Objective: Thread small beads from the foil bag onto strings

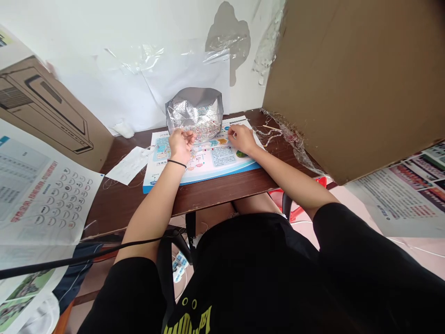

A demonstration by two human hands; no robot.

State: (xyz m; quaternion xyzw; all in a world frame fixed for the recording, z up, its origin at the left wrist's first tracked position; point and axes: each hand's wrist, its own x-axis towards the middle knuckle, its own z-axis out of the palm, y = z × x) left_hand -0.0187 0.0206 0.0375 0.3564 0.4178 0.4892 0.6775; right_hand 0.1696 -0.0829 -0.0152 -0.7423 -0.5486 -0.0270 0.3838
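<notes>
Head camera is looking down on a person seated at a dark wooden desk (222, 195), and the scene is crowded from the left. A brown cardboard carton (45, 111) printed with a line drawing is leaning in at the far side, with a paper chart (45, 185) of round symbols hanging over the desk corner in front of it. A loose white paper slip (128, 164) is lying on the wood next to a blue-edged printed board (205, 169). The left hand (182, 144), wearing a thin black wristband (176, 163), is resting open with its palm up and fingers gently curled, just touching the front of a crumpled silver foil pouch (194, 109). That pouch is sitting on the board's far edge, bulging and faceted, throwing back sharp glints, with a speckled mass of tiny multicoloured beads (205, 132) showing low at its front. The right hand (242, 139) is hovering over the board just beside the pouch, its fingertips pinched narrowly together; anything between them is too small to make out. Farther right, thin pale strands (269, 135) are straggling across the wood, with shreds of clear plastic film (290, 137) bunching along the desk's edge beneath a large cardboard sheet (354, 79).
</notes>
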